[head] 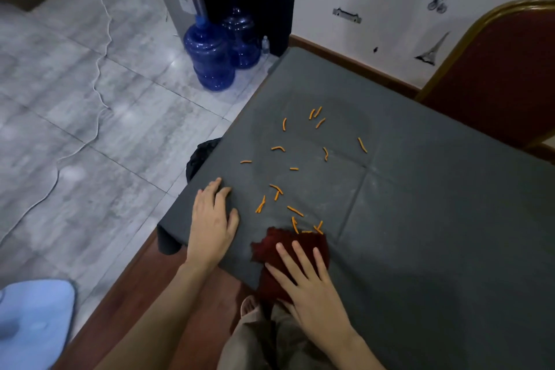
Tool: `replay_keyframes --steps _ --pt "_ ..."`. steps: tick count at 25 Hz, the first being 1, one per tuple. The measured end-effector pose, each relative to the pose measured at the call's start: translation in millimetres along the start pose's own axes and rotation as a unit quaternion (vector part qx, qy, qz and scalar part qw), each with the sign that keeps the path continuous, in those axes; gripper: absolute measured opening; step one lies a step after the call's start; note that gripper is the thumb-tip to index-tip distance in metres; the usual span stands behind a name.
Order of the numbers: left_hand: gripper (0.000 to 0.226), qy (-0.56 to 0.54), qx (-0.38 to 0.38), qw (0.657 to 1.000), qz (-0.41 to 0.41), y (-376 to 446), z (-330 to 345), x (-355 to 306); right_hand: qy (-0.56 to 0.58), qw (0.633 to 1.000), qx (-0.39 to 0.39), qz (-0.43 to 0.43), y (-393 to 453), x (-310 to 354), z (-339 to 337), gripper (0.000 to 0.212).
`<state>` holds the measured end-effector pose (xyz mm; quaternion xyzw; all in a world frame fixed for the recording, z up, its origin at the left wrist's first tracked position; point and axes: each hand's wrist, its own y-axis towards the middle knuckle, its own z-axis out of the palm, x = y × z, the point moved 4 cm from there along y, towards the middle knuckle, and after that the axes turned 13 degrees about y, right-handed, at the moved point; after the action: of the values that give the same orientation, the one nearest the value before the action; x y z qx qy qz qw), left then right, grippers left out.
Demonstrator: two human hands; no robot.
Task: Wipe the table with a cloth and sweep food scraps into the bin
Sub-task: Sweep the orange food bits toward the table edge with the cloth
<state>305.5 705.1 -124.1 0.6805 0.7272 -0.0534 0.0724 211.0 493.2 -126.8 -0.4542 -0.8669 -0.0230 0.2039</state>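
Observation:
A table under a dark grey cover [420, 219] fills the right of the head view. Several thin orange food scraps [277, 189] lie scattered across its near left part. A dark red cloth [276, 245] lies at the near edge, partly hanging over it, with a few scraps touching its far side. My right hand [306, 282] presses flat on the cloth with straight fingers. My left hand [211, 219] rests flat on the table's left corner, beside the scraps. A black-lined bin [201, 156] peeks out below the table's left edge.
Two blue water jugs [210, 57] stand on the grey tiled floor by a dark dispenser beyond the table. A white cable [99, 84] trails over the floor. A red chair with a gold frame [495, 69] stands at the table's far right. My legs are below the near edge.

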Motion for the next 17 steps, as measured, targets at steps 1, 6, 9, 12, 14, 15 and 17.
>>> replay_keyframes --steps 1,6,9,12,14,15,17 --pt "0.044 0.001 0.003 1.000 -0.001 2 1 -1 0.003 1.000 -0.003 0.008 6 -7 -3 0.067" --pt "0.043 -0.014 -0.001 1.000 -0.020 -3 4 -4 -0.003 1.000 -0.027 0.009 44 -43 -25 0.061" --pt "0.043 -0.008 0.005 1.000 -0.027 -1 1 -7 -0.014 0.999 -0.044 0.025 71 -67 -41 0.059" --pt "0.044 0.004 0.015 0.999 -0.030 0 -1 -8 -0.016 0.999 -0.032 0.024 86 -80 -49 0.058" --pt "0.043 0.011 0.020 0.999 -0.026 0 -1 -8 -0.011 1.000 -0.024 0.010 84 -81 -49 0.058" --pt "0.043 0.012 0.019 0.999 -0.023 0 -1 -8 -0.009 1.000 -0.024 -0.001 80 -81 -49 0.057" --pt "0.043 0.015 0.014 1.000 -0.018 0 -1 -8 -0.002 0.999 -0.025 -0.026 67 -77 -45 0.054"
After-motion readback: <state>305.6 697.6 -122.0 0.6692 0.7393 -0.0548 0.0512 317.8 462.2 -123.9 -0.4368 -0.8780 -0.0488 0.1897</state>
